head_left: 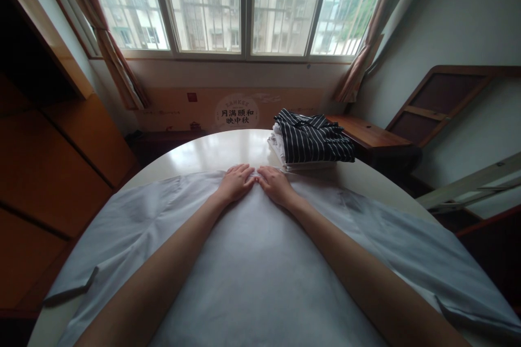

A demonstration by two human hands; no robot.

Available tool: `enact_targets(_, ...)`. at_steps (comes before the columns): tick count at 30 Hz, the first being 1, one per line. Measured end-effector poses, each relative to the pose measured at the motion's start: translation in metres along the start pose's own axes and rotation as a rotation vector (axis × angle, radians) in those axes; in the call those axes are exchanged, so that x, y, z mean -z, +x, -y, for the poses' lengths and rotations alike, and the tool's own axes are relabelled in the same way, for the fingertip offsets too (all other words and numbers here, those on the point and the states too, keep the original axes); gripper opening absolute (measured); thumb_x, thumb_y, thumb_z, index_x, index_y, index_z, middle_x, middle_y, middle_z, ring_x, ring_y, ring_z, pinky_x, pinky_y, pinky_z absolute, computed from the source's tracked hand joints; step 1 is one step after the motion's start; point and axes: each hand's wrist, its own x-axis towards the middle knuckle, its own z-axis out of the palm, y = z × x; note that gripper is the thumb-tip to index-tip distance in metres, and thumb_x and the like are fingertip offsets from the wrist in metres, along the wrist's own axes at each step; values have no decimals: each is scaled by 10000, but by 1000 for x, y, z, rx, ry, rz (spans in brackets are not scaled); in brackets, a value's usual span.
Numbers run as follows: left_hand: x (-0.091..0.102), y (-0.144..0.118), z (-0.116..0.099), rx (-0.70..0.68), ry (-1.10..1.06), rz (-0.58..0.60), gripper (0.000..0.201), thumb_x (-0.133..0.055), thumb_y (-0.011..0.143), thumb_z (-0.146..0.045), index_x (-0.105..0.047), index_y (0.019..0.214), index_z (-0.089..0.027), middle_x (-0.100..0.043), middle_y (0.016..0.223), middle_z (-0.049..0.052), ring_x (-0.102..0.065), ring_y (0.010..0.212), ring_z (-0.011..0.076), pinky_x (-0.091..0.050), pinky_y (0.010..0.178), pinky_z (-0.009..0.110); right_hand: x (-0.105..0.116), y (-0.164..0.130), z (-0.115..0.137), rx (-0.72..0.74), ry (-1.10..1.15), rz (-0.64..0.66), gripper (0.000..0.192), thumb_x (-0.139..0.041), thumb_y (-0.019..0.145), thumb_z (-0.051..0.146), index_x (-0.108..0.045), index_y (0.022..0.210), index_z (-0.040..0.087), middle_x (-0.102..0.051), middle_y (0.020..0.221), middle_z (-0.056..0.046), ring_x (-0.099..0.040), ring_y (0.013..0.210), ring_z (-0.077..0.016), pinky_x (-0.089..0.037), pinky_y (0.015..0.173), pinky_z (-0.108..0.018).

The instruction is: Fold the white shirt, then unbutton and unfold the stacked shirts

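A pale grey-white shirt lies spread out, its body toward me and its sleeves reaching out to both sides. At its far edge, by the collar, my left hand is closed on the cloth with fingers bent inward. My right hand mirrors it, closed on the same edge, fingertips almost meeting the left ones. The cloth under both palms is hidden. Just beyond my right hand sits a stack of folded clothes, a black shirt with white stripes on top of white garments.
The round white table carries the shirt and the stack. Behind it are a printed cardboard panel and a barred window. Wooden cabinets stand at left; a wooden desk and a ladder-like frame at right.
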Motion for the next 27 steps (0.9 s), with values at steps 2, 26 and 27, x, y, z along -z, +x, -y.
enact_targets(2,0,0,0,-6,16,-2,385,-367,871,-382,-522,1179,-210,-493,1290,59,-421,1192,196,-300,1010,339,1,0,0,1,1,5,232,-447,854,227,-586,1016,134,-616,1062,-99,-526,1026,-185,-357,908,-297)
enact_targets(26,1,0,0,-9,41,-2,391,-365,871,-383,-521,1182,-205,-496,1285,62,-424,1190,199,-305,1010,342,-1,1,-1,1,-10,-4,231,-456,851,236,-594,1011,142,-618,1062,-93,-525,1032,-188,-352,909,-289)
enact_targets(27,0,0,0,-9,42,-3,390,-363,872,-384,-519,1184,-208,-495,1286,60,-422,1191,198,-303,1012,343,-1,1,0,1,-11,-6,232,-455,852,236,-593,1013,142,-618,1064,-94,-525,1033,-189,-352,910,-291)
